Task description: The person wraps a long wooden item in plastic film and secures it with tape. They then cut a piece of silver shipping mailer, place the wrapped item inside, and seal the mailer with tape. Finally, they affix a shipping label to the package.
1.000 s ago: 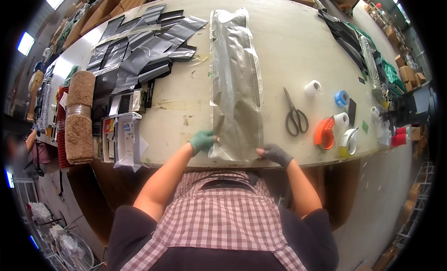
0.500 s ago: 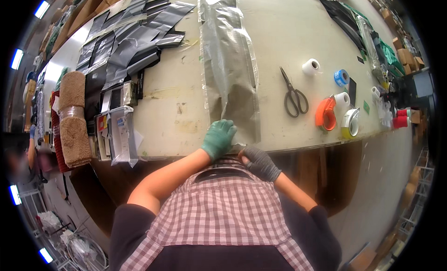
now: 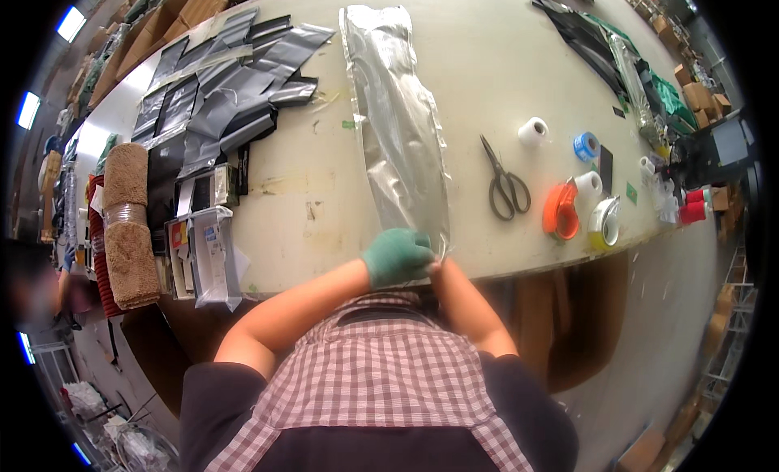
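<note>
A long silver foil bag lies lengthwise on the table, its near end at the table's front edge. My left hand, in a green glove, is closed on the left part of that near end. My right forearm reaches the bag's near right corner, beside the left hand. Of my right hand only the wrist area shows; its fingers are hidden, and I cannot tell whether they are inside the bag or behind the left hand.
Black-handled scissors lie right of the bag, near white rolls, a blue tape roll, an orange tape dispenser and a clear tape roll. Grey plastic sheets, a brown rolled rug and a box are at left.
My right hand has moved from below the table edge up to the bag's near right corner. My left hand has shifted slightly right and nearer. The bag's near end has been pulled toward me.
</note>
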`<state>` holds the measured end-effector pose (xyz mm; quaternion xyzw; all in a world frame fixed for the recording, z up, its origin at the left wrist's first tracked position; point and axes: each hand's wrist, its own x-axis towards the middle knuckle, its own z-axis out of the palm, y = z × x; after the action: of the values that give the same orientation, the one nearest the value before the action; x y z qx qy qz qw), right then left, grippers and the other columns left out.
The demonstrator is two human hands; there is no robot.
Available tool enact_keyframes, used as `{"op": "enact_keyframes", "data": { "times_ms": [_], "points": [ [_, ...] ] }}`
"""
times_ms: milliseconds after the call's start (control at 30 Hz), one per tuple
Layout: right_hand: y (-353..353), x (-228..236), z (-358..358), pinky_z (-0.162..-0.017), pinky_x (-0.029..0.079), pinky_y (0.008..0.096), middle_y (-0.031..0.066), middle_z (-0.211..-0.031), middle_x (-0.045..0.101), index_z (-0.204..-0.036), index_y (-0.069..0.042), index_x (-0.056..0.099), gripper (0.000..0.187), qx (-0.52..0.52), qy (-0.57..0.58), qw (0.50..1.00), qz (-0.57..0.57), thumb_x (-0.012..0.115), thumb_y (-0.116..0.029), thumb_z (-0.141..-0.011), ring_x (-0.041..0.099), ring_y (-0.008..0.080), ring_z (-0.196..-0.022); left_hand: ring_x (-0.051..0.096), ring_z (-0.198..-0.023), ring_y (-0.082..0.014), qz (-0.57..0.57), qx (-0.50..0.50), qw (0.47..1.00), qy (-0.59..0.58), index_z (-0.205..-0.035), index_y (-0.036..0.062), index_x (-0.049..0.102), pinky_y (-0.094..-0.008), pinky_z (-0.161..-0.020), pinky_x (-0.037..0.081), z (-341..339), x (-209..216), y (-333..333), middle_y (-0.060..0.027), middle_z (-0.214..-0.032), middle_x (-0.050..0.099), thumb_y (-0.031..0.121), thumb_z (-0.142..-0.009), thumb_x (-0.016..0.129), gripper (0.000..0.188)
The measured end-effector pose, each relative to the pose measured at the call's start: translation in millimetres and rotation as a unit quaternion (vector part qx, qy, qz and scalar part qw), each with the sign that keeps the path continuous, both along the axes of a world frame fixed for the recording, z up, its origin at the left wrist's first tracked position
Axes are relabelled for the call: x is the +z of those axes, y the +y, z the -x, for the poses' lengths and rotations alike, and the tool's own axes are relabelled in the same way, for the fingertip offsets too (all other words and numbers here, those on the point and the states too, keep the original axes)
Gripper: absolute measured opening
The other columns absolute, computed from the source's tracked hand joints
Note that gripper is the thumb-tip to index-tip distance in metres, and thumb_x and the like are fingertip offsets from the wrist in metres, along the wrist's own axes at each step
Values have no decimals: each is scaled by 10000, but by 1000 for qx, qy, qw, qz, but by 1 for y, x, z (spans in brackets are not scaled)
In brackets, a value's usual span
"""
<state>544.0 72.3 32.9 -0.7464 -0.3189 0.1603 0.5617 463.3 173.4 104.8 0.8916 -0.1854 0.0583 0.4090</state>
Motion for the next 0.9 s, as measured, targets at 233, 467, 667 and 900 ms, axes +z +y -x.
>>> {"op": "enact_keyframes", "data": {
  "times_ms": [233,467,667,900],
  "points": [
    [20,22,-21,-764,499,323,101,-954,629,-1143,-33,584,258,-22,-65,998,15,562,-137,-908,597,190,-860,519,-716,-111,391,468,736,294,-1101,62,625,-263,-700,447,-108,-81,140,-19,-856,589,517,-904,581,498],
    [5,40,1,-761,502,330,106,-958,631,-1134,-39,593,275,2,-69,997,31,585,-136,-877,603,205,-865,625,-905,-322,286,646,682,192,-1050,-64,627,-401,-822,465,-143,-200,158,-219,-1021,659,424,-955,499,513],
    [-16,28,9,-759,505,336,110,-961,633,-1127,-43,600,291,-39,-75,995,62,605,-135,-851,608,217,-869,621,-937,-353,307,677,634,213,-1077,-43,623,-416,-824,463,-159,-151,82,-229,-1058,651,404,-968,465,487],
    [-26,42,9,-757,509,343,115,-965,636,-1118,-48,609,310,-18,-83,994,64,629,-133,-820,613,232,-873,591,-704,-248,655,450,580,181,-900,45,641,-344,-641,478,-158,-224,160,-104,-867,644,246,-874,521,236]
  ]
}}
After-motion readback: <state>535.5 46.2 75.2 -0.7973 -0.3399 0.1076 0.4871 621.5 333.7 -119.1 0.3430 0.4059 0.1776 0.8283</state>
